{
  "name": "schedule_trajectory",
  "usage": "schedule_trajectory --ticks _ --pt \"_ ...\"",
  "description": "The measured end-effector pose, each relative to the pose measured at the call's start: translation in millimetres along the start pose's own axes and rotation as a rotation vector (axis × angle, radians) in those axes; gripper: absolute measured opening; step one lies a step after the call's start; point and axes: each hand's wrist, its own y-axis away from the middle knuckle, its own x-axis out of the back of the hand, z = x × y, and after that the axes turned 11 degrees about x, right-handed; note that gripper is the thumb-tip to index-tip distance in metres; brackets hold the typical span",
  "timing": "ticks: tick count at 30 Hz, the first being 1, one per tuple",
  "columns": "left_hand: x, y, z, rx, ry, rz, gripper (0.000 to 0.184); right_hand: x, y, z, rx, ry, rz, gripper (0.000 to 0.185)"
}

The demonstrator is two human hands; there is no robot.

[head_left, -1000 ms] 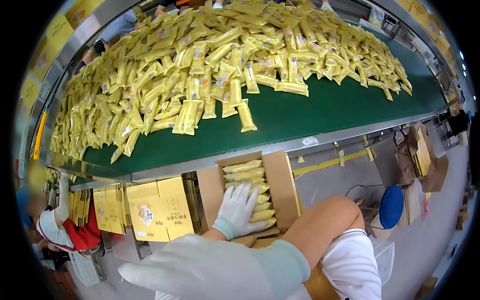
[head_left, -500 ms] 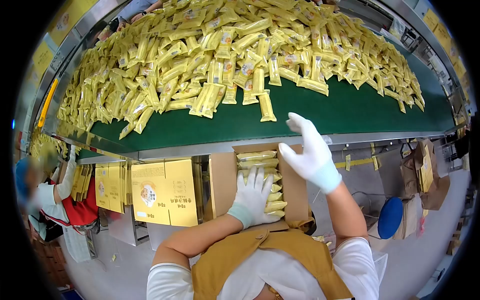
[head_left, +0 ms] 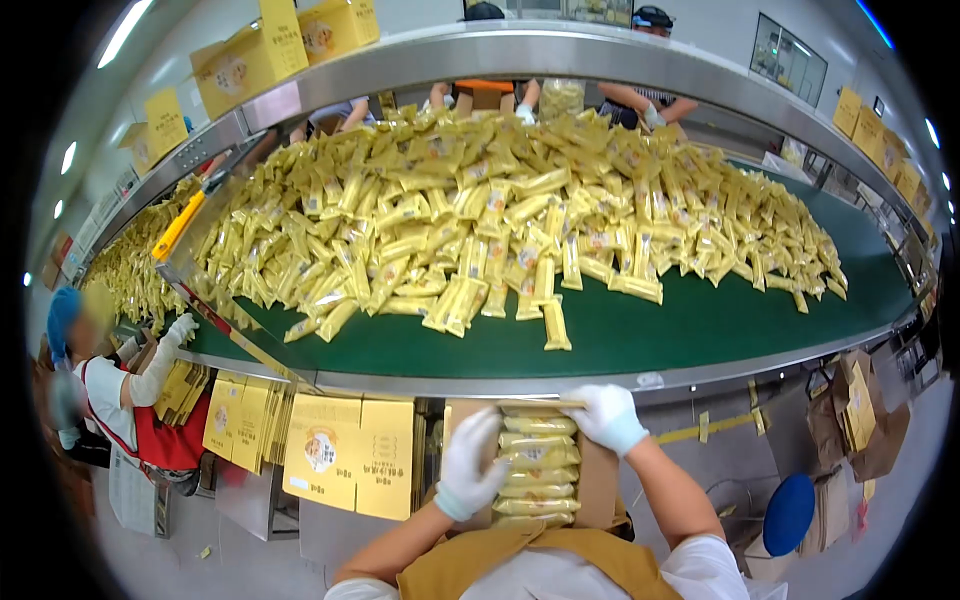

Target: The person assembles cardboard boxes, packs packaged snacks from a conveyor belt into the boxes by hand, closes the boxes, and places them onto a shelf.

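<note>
An open cardboard box (head_left: 598, 485) stands in front of me at the belt's near edge. Inside it, yellow-wrapped snack packets (head_left: 538, 476) lie stacked in a row. My left hand (head_left: 468, 465), in a white glove, is at the box's left side with fingers stretched out and the thumb apart, beside the packets. At the far right corner, my gloved right hand (head_left: 606, 416) has its fingers closed on the box's far flap. A large heap of the same packets (head_left: 480, 220) covers much of the green conveyor belt (head_left: 680, 335) beyond.
Flat yellow cartons (head_left: 345, 455) stand in stacks left of the box. A co-worker (head_left: 125, 400) works at the far left; other people stand across the belt. A blue stool (head_left: 789, 515) and brown cardboard (head_left: 860, 410) are on the right. A metal rail (head_left: 480, 383) edges the belt.
My left hand has moved off the packets to the box's left side. My right hand has come down from above the belt edge onto the far flap. The view has tilted up.
</note>
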Motion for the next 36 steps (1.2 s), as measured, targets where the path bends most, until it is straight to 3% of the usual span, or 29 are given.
schedule_trajectory --ticks 2,4,6,8,10,11,13,17,20,22,23,24,26,28,30,31,34,36 --pt "15 1 -11 0.047 -0.062 0.294 0.046 8 14 4 0.009 -0.041 0.186 0.015" --pt "17 1 -34 0.273 0.153 0.343 0.036 22 21 7 -0.087 -0.060 0.329 0.015" --pt "6 16 -79 0.490 0.405 0.263 0.033 24 22 20 -0.208 -0.074 0.506 0.011" --pt "-8 33 -130 0.546 -0.013 -0.135 0.041 23 25 34 -0.396 -0.025 0.513 0.019" --pt "-36 44 -91 0.725 0.316 -0.325 0.060 24 27 45 -0.532 0.130 0.299 0.030" --pt "-52 49 -86 0.680 0.339 -0.398 0.065 23 26 48 -0.601 0.209 0.188 0.036" --pt "-65 47 -87 0.715 0.576 -0.416 0.075 22 18 39 -0.497 0.132 0.254 0.044" --pt "-72 -5 -102 0.967 1.447 -0.149 0.091 35 2 28 -0.406 -0.092 0.271 0.043" --pt "-48 -70 -99 0.864 1.517 0.003 0.085 76 -28 4 -0.286 -0.293 0.368 0.037" --pt "-5 -140 -75 0.643 1.365 0.060 0.081 112 -59 -5 -0.100 -0.400 0.443 0.035" --pt "21 -179 -58 0.522 1.278 0.095 0.079 122 -76 6 0.115 -0.504 0.551 0.038" --pt "49 -219 -39 0.391 1.185 0.126 0.078 134 -104 6 0.136 -0.585 0.629 0.038" --pt "101 -296 0 0.154 1.010 0.200 0.074 166 -167 13 0.355 -0.595 0.668 0.031" --pt "147 -366 35 -0.044 0.848 0.266 0.070 200 -240 12 0.534 -0.565 0.708 0.048" --pt "180 -425 61 -0.184 0.704 0.320 0.067 234 -303 0 0.621 -0.418 0.756 0.051" --pt "192 -450 69 -0.228 0.642 0.340 0.065 251 -334 -5 0.662 -0.345 0.784 0.053" --pt "209 -508 78 -0.266 0.473 0.378 0.061 255 -408 -24 0.763 -0.576 0.950 0.057" --pt "208 -521 87 -0.117 0.313 0.436 0.041 263 -444 -3 0.721 -0.512 0.899 0.061"
